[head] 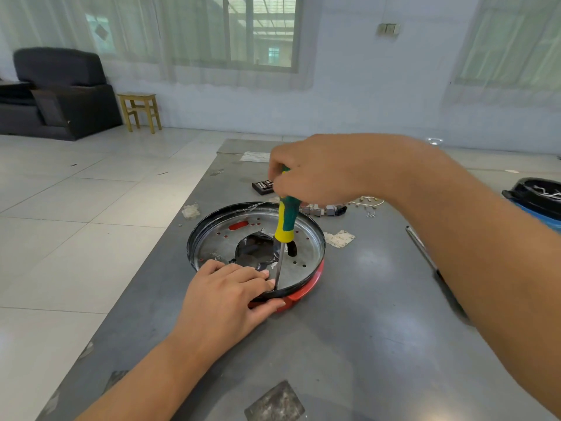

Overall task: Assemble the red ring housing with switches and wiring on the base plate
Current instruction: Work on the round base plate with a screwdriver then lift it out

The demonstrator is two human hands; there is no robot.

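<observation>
The left hand (230, 294) lies over the near rim of the assembly at about 6 o'clock, its fingers spread flat onto the plate and its thumb pressed along the red edge, bracing but not curling round anything. The right hand (315, 171) comes in from 2 o'clock and is wrapped round the top of a screwdriver (284, 229), whose green and yellow handle looks rubbery and whose thin steel shaft runs down and slightly toward the viewer.

The tip lands just beside the left fingertips (267, 273), inside the near rim; whether it sits in a screw head I cannot tell. The tool's long axis is nearly upright, so the coming turn likely depends on keeping it plumb over that spot, and the left hand is the nearer one to steady it.

The base plate (297, 238) is a round, dull metal disc with punched holes, a ragged central opening and a glossy black rim. It rests on the red ring housing (306, 288), smooth plastic showing only at 4 to 6 o'clock, on the grey bench (364, 344). Loose switches and wiring (334, 209) lie at 1 o'clock, well apart.
</observation>
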